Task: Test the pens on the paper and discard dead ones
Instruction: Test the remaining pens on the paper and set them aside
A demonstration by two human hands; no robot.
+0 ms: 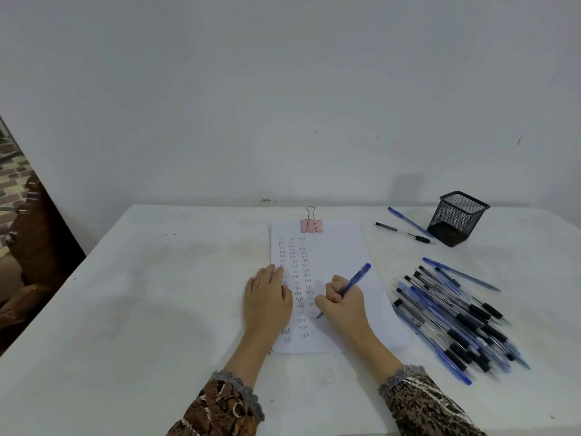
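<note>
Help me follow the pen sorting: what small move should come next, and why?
Probably finish the stroke and check for ink. The right hand holds the blue pen tip-down on the paper in the third column of "Test" marks, while the left hand lies flat on the sheet.

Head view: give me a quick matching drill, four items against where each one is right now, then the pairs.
Items:
1. binder clip
2. mesh cup
3. pile of pens
4. blue pen

Places:
A. in the right hand
B. top edge of the paper
C. far right of the table
D. loose, right of the paper

Pairs: 1-B, 2-C, 3-D, 4-A
</note>
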